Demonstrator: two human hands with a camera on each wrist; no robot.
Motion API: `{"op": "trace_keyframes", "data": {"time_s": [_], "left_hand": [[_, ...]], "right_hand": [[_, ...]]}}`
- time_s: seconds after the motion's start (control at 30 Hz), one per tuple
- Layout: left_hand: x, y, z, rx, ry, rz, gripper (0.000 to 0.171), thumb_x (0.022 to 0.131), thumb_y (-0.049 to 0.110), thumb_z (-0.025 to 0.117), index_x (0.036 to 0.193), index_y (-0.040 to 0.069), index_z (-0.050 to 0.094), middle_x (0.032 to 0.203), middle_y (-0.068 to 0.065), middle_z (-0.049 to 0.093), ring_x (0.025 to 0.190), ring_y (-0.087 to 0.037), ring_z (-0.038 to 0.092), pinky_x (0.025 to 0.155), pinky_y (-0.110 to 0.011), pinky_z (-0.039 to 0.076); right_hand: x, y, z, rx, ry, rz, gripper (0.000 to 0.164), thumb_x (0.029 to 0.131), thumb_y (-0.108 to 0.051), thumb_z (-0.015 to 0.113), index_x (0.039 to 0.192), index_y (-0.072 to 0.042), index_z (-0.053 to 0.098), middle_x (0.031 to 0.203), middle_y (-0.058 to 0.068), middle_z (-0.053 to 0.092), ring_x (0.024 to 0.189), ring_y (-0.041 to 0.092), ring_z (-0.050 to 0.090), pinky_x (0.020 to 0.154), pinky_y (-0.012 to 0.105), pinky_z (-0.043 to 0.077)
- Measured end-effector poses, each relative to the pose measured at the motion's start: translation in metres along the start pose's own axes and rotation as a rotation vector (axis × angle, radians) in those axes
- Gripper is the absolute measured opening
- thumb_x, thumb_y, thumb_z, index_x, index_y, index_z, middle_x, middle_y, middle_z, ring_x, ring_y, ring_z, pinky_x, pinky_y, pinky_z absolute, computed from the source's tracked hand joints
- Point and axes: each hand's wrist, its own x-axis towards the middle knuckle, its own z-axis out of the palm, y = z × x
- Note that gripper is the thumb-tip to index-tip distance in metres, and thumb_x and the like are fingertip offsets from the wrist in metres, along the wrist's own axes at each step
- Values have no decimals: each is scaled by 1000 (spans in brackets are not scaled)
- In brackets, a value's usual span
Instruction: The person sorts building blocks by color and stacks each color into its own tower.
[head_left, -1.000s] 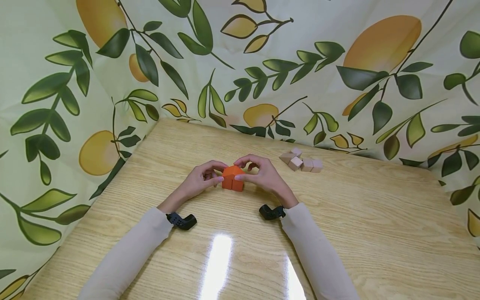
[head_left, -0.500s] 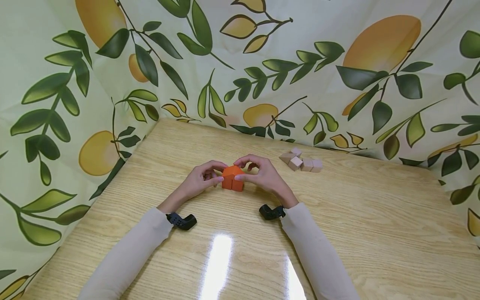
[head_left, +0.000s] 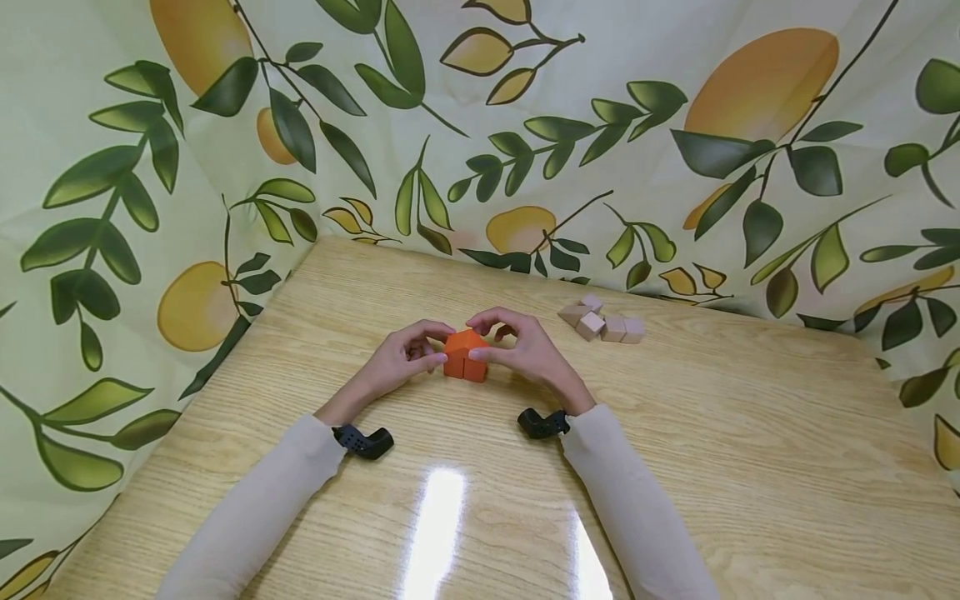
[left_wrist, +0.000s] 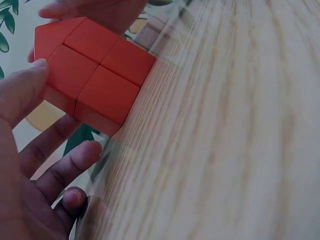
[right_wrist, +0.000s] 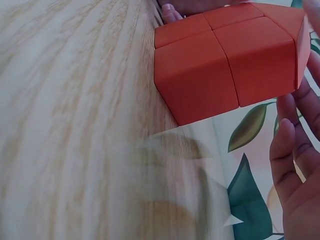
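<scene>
Several orange-red wooden cubes stand two by two on the table, with a triangular block (left_wrist: 56, 37) on top like a roof. Together they form a small house-shaped block stack (head_left: 465, 364), upright in the head view. At its left side my left hand (head_left: 405, 357) pinches the upper part, thumb in front and forefinger behind. The other fingers of that hand stay loosely bent away from the cubes. My right hand (head_left: 522, 343) grips the upper right side in the same way, thumb across the front. In the right wrist view narrow seams show between the cubes (right_wrist: 195, 77).
Several plain wooden blocks (head_left: 602, 323) lie in a loose cluster behind and to the right of the stack. The wood-grain table (head_left: 750, 433) meets a leaf-and-fruit patterned cloth (head_left: 525, 167) at the back and left. Black wrist cameras (head_left: 365, 442) sit on both wrists.
</scene>
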Motion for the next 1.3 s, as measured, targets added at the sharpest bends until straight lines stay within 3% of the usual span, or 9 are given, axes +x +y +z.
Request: {"op": "trace_keyframes", "data": {"time_s": [0.33, 0.6, 0.8, 1.0, 1.2, 1.3], "left_hand": [[2, 13, 1, -30, 42, 7, 43, 90, -4, 60, 131, -5, 48, 120, -26, 55, 81, -41, 57, 69, -27, 45], [3, 52, -9, 15, 142, 106, 41, 88, -9, 58, 128, -6, 49, 120, -26, 54, 85, -29, 56, 71, -28, 43], [13, 63, -8, -7, 184, 207, 43, 88, -5, 61, 130, 0, 51, 118, -17, 58, 85, -23, 56, 71, -26, 43], [26, 76, 18, -108, 128, 308, 41, 90, 10, 63, 129, 1, 52, 117, -14, 60, 84, -25, 57, 72, -29, 46], [32, 84, 64, -176, 17, 307, 40, 92, 18, 64, 126, 0, 53, 115, -15, 60, 85, -24, 57, 68, -29, 47], [35, 83, 90, -195, -29, 273, 41, 93, 23, 64, 125, 0, 54, 113, -12, 61, 82, -23, 58, 65, -28, 46]], "right_hand": [[-12, -8, -11, -21, 85, -26, 23, 93, -11, 60, 112, 2, 63, 106, 18, 64, 95, 22, 56, 83, 43, 44], [-35, -13, -39, -11, 200, -28, 23, 94, -4, 58, 114, 6, 60, 107, 20, 63, 100, 26, 58, 85, 40, 43], [-54, -11, -52, -12, 254, 20, 22, 94, -4, 58, 113, 6, 60, 107, 18, 62, 100, 21, 57, 83, 36, 44], [-69, -4, -58, 11, 276, 17, 20, 95, -1, 57, 112, 8, 59, 110, 21, 59, 99, 20, 58, 83, 32, 45], [-86, 30, -66, 93, 341, 34, 21, 96, -3, 56, 114, 7, 59, 110, 20, 58, 95, 30, 57, 82, 25, 46], [-95, 31, -67, 93, 372, 34, 23, 96, -1, 55, 115, 11, 56, 112, 25, 56, 94, 35, 54, 79, 26, 46]]}}
